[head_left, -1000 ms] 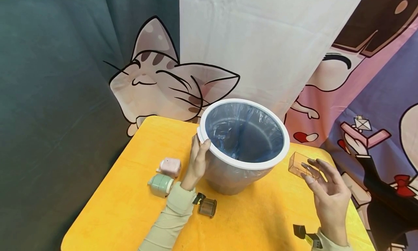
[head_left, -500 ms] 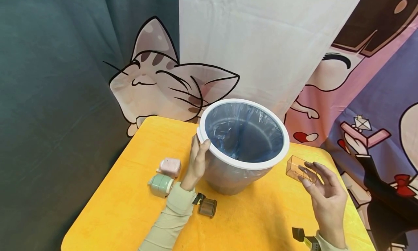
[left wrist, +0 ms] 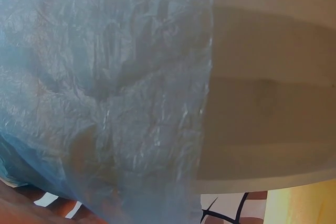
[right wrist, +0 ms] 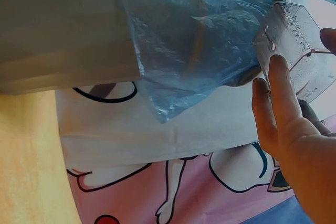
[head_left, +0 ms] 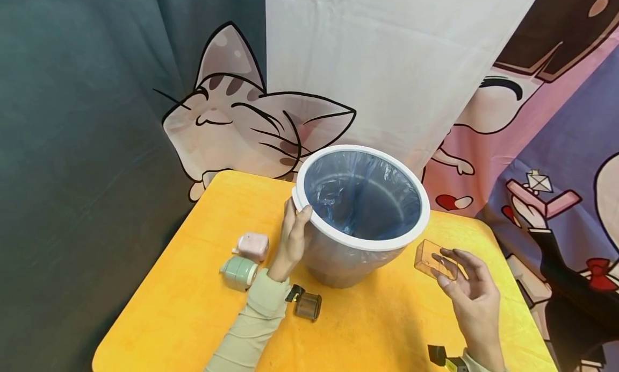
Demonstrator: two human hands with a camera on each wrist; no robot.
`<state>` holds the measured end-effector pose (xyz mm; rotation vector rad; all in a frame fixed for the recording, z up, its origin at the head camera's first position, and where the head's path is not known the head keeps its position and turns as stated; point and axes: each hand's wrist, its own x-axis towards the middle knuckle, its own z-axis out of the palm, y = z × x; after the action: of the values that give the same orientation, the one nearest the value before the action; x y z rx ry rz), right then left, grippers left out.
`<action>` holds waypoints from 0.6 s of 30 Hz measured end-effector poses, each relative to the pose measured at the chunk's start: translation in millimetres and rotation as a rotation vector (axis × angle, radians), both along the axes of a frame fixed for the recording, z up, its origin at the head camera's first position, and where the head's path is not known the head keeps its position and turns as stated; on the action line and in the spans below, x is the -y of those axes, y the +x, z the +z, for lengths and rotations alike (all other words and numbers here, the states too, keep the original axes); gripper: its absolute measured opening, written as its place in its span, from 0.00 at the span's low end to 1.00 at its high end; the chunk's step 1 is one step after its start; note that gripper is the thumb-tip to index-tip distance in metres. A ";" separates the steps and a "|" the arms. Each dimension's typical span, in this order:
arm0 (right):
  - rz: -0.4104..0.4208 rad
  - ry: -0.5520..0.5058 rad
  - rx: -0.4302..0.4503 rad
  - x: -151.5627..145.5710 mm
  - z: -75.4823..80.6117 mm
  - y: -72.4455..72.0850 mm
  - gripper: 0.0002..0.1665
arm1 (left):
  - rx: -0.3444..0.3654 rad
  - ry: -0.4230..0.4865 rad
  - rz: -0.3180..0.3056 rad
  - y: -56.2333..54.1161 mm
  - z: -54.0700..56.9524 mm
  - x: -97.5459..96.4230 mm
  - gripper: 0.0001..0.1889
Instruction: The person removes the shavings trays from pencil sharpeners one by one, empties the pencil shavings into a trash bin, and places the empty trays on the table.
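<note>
My left hand grips the white rim of a trash bin from its left side, thumb over the rim. A thin bluish plastic bag lines the bin and hangs over its outside, as the left wrist view shows up close. To the right of the bin, my right hand holds a small clear plastic box between thumb and fingers, in the air and apart from the rim. In the right wrist view the clear box has small drops or specks on its walls. No contents show inside the bin.
On the yellow table, left of my left forearm, lie a pink container and a green one. A brown see-through container lies beside my left wrist. A printed curtain hangs behind the table.
My right hand has moved left and slightly down in the head view, bringing the clear plastic box closer to the bin. My left hand and the bin stay in place.
</note>
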<state>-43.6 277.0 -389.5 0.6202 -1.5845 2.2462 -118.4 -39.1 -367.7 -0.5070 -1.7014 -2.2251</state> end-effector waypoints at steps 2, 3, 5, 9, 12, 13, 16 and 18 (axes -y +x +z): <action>-0.006 0.024 0.014 0.3 -2.0 0.7 0.35 | 0.002 0.002 -0.001 -0.1 -0.6 0.0 0.31; -0.009 0.038 0.018 0.5 -3.0 1.0 0.35 | -0.002 0.004 -0.004 -0.2 -0.5 0.1 0.31; -0.004 0.056 0.029 0.9 -5.1 1.2 0.35 | -0.010 0.000 -0.005 -0.5 -0.8 0.1 0.31; 0.033 0.081 0.029 1.7 -10.4 1.5 0.35 | -0.018 -0.013 0.000 -0.4 -0.6 0.3 0.31; 0.072 0.089 0.025 2.5 -14.7 1.3 0.36 | -0.026 -0.002 -0.002 -1.0 -1.3 0.0 0.30; 0.083 0.092 0.026 2.8 -16.1 1.2 0.37 | -0.031 0.001 -0.002 -1.1 -1.3 -0.1 0.30; 0.114 0.099 0.030 4.3 -19.4 1.4 0.38 | -0.039 0.020 -0.017 -1.9 -1.5 -0.2 0.30; 0.131 0.100 0.037 5.2 -21.0 1.5 0.38 | -0.032 0.018 -0.022 -2.0 -1.9 -0.2 0.31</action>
<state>-42.1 271.8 -410.5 0.7333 -1.7292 2.2950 -120.4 -38.9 -369.6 -0.5567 -1.6667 -2.2329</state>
